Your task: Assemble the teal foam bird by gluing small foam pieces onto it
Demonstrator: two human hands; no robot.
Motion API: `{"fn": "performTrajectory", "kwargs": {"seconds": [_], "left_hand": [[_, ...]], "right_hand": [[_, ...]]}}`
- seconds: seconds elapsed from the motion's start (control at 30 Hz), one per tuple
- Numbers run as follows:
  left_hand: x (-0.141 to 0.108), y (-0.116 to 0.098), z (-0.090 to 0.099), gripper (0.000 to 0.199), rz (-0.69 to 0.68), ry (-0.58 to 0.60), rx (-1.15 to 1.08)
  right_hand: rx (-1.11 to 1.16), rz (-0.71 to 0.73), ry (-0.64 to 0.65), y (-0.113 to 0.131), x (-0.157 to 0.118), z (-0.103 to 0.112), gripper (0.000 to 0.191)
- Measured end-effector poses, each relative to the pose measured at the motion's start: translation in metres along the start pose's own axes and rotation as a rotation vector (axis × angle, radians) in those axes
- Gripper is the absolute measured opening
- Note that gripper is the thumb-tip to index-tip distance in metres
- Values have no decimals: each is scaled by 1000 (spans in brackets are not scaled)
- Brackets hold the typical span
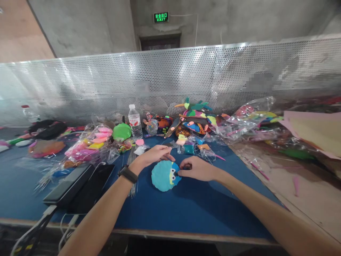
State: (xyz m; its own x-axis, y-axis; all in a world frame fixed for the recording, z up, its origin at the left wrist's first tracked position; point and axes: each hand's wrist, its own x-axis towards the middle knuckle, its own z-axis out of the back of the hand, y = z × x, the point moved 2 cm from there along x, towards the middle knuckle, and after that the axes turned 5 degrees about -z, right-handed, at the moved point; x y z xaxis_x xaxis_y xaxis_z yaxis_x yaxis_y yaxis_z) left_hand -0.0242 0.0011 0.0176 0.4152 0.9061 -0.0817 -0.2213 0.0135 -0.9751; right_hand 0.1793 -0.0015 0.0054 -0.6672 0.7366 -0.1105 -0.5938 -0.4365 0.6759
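A round, flat light-blue clay disc [162, 176] lies on the blue table in front of me. On its right side is a darker blue patch with yellow clay and two white eyes with dark pupils. My left hand [159, 155], with a dark watch on the wrist, hovers just above the disc's top edge. Its thumb and fingers are pinched together, and what they hold, if anything, is too small to tell. At the disc's right edge, my right hand [197, 168] has its fingertips closed beside the eyes. A small dark spot shows at those fingertips; its kind is unclear.
Thin metal wires [132, 188] lie left of the disc. A power bank [68, 185] and a phone [92, 188] with cables are at the left. Bagged clay [92, 145], a water bottle [135, 122] and clay figures [195, 121] line the back. Cardboard [279, 177] covers the right.
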Motion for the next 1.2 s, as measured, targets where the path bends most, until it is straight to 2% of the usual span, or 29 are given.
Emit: {"fn": "performTrajectory", "kwargs": {"seconds": [0.23,0.4,0.8,1.03,1.2], "left_hand": [[2,3,1,42,6,-6,2],[1,1,0,42,-2,-5,-8],[-2,-6,-1,39,7,-35,20],[0,-2,2,40,-27,-63,2],[2,-1,2,38,-126,-76,-34]], "right_hand": [[31,47,38,1,1,0,37],[78,54,76,1,0,-1,31],[94,42,44,0,3,-1,30],[115,46,11,2,4,-1,36],[163,57,42,5,2,-2,47]]}}
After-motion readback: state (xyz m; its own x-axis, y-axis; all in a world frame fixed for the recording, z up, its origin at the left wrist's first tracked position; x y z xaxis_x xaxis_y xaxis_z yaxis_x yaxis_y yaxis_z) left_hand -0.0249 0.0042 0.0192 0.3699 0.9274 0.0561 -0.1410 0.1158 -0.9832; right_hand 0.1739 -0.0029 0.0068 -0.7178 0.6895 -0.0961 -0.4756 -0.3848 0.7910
